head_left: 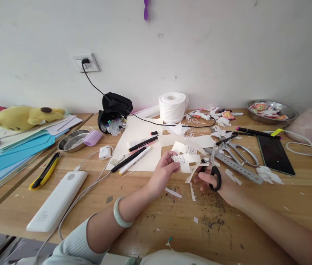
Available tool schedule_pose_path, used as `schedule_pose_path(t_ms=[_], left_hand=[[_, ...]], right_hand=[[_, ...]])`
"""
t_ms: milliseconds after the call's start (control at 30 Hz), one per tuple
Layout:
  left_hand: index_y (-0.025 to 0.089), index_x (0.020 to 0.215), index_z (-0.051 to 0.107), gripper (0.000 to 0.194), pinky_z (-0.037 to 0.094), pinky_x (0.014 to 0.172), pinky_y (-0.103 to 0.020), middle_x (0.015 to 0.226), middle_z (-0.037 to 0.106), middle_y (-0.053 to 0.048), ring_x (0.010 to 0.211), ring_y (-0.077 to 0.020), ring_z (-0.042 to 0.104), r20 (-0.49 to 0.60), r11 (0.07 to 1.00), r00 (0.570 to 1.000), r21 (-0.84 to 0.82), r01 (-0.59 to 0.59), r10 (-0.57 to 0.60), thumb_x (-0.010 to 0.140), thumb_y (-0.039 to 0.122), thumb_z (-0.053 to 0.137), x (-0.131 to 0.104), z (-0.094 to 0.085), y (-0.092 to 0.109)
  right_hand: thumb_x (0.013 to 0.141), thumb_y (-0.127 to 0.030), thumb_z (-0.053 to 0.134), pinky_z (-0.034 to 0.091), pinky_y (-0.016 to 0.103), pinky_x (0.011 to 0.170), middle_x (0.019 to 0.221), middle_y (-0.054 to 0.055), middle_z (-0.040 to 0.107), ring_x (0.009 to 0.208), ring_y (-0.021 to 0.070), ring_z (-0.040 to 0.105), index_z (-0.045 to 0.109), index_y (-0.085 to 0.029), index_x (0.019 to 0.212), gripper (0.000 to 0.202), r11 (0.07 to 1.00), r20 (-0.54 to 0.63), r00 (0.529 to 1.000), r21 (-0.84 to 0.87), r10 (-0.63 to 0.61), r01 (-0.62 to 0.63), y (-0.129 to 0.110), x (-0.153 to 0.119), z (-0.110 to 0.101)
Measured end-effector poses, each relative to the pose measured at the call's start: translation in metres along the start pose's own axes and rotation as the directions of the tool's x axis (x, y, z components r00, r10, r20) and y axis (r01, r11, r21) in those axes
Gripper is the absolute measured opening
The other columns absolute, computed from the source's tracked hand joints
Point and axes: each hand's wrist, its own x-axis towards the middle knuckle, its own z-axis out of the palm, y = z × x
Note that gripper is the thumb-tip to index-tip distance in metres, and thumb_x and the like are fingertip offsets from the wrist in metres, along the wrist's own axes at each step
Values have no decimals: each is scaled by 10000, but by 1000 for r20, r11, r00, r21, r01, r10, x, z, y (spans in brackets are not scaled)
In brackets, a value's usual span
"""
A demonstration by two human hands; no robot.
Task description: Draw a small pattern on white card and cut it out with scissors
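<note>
Near the middle of the wooden table, my left hand (pixel 165 171) pinches a small piece of white paper (pixel 180 161) with a black line drawing on it. Another paper piece with a similar drawing (pixel 191 150) lies just behind. My right hand (pixel 213 180) is closed on black-handled scissors (pixel 216 178), their blades pointing up and away beside the paper's right side. Narrow paper strips (pixel 191 175) hang or lie between the hands, and more cut strips (pixel 173 192) rest on the table below. Some right fingers are hidden behind the scissors and strips.
Markers (pixel 135 160) lie on a large white sheet (pixel 140 129) beyond my left hand. A metal ruler (pixel 235 167), larger scissors (pixel 244 154) and a phone (pixel 275 154) are right. A white roll (pixel 172 106) stands behind; a power bank (pixel 58 200) and yellow cutter (pixel 44 171) lie left.
</note>
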Motion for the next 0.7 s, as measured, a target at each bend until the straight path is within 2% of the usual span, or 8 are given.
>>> schedule_pose_path(t_ms=[100,267,333,400,567,633,700], left_hand=[[184,810,486,210,370,616,-211,734,534,33,641,-80,471,70,1000,997,-12,23,-22,668,189,641,-5,5,-3],[182,811,473,288,402,666,-238,745,560,23,669,-98,512,226,994,969,64,89,-101,648,234,705,-11,7,-8],[181,803,475,328,418,676,-245,764,560,18,675,-101,521,263,988,955,105,114,-138,628,271,737,-12,6,-8],[176,779,483,327,428,652,-245,760,554,11,662,-103,524,293,977,938,154,145,-185,643,344,729,-13,5,-7],[173,713,497,326,353,508,-215,572,526,25,513,-90,483,309,904,901,392,169,-303,738,482,600,-12,2,-10],[174,700,505,315,341,503,-215,562,529,25,513,-93,483,290,895,913,422,148,-287,733,471,605,-10,1,-11],[172,681,514,294,357,534,-224,572,534,23,530,-98,488,263,909,936,401,115,-234,733,447,604,-8,0,-11]], right_hand=[[649,-459,687,424,235,446,626,-8,603,484,107,516,564,-169,798,349,993,15,1000,-121,-7,9,0,-2,7],[670,-449,644,356,239,414,478,-21,529,412,96,455,502,-176,623,312,987,-71,997,-162,-4,-7,-2,-5,8],[670,-435,646,323,236,400,453,-39,493,391,90,426,488,-182,646,299,983,-97,995,-184,0,-18,-4,-4,1],[643,-404,673,300,228,388,487,-56,484,387,82,408,499,-185,713,289,978,-77,997,-209,7,-23,-7,-2,-5],[594,-308,716,345,232,454,609,-37,519,512,98,451,498,-190,712,274,953,-39,998,-300,-48,34,-16,0,-10],[617,-343,705,330,234,437,579,-43,490,484,96,431,489,-193,719,282,962,-79,995,-272,-58,35,-15,1,-12],[662,-402,663,314,235,414,567,-45,477,446,94,411,487,-199,763,287,981,-168,982,-188,-85,53,-14,2,-15]])
